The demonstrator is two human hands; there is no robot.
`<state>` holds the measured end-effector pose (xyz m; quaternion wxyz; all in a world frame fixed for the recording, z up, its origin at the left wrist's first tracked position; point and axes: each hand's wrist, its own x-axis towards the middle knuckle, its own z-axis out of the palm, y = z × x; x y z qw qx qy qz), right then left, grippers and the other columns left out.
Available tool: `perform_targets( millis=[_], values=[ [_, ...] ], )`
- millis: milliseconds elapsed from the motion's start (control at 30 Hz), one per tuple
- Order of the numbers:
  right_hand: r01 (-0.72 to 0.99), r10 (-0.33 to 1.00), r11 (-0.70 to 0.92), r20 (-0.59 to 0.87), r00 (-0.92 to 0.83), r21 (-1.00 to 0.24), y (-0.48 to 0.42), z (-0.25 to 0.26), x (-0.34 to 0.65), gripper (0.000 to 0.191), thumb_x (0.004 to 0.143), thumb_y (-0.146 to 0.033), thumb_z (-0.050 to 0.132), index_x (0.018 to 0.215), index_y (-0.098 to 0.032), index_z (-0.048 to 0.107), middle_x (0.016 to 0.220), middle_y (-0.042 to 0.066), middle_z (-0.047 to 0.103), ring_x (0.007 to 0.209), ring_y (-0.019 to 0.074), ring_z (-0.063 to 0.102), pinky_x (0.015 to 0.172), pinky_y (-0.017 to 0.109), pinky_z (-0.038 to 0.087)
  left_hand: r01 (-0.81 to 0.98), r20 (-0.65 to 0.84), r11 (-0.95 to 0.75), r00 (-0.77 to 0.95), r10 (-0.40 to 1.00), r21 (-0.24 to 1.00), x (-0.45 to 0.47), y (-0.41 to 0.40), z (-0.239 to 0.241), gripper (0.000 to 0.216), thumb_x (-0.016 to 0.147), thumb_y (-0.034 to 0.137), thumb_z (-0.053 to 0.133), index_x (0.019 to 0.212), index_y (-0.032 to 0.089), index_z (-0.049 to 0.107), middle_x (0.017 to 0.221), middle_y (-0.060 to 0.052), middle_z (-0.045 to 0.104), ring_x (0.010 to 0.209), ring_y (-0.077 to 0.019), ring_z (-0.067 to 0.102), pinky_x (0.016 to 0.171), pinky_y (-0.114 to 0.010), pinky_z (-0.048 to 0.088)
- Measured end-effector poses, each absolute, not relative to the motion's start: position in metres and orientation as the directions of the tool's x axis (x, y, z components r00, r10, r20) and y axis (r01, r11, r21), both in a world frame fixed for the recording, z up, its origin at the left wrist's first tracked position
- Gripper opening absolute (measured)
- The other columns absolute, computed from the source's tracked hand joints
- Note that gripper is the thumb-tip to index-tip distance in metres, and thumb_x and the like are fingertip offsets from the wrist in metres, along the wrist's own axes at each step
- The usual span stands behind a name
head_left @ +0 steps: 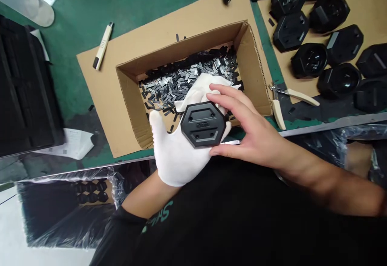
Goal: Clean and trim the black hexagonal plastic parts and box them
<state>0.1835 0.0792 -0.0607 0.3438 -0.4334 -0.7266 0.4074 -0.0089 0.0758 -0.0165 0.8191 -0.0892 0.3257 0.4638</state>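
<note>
A black hexagonal plastic part (203, 124) rests flat in the palm of my left hand (175, 149), which wears a white glove and cups the part from below. My bare right hand (242, 126) reaches in from the right, its fingers curled over the part's right edge and thumb at its lower corner. Both hands hover over the near end of an open cardboard box (128, 92) that holds several small black and silvery clips (181, 81).
Several more black hexagonal parts (326, 28) lie on cardboard at the upper right. Cream-handled pliers (284, 100) lie right of the box. A pen (102, 46) lies on the flap at left, a black tray (24, 88) at far left, and bagged parts (69, 205) sit below.
</note>
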Motion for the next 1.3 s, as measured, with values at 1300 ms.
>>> perform_targets(
  millis=[1300],
  values=[
    [0.365,0.844,0.493,0.333,-0.420,-0.790,0.036,-0.041,0.194,0.089,0.081,-0.064,0.091,0.158,-0.032,0.057,0.164,0.016,0.058,0.155,0.0412,0.052,0.131,0.064,0.043,-0.744,-0.558,0.588,0.355,0.750,0.316,0.002,0.014,0.001,0.054,0.115,0.045,0.049,0.167,0.033,0.049,0.166,-0.003,0.060,0.165,-0.0363,0.039,0.127,-0.065,0.047]
  ],
)
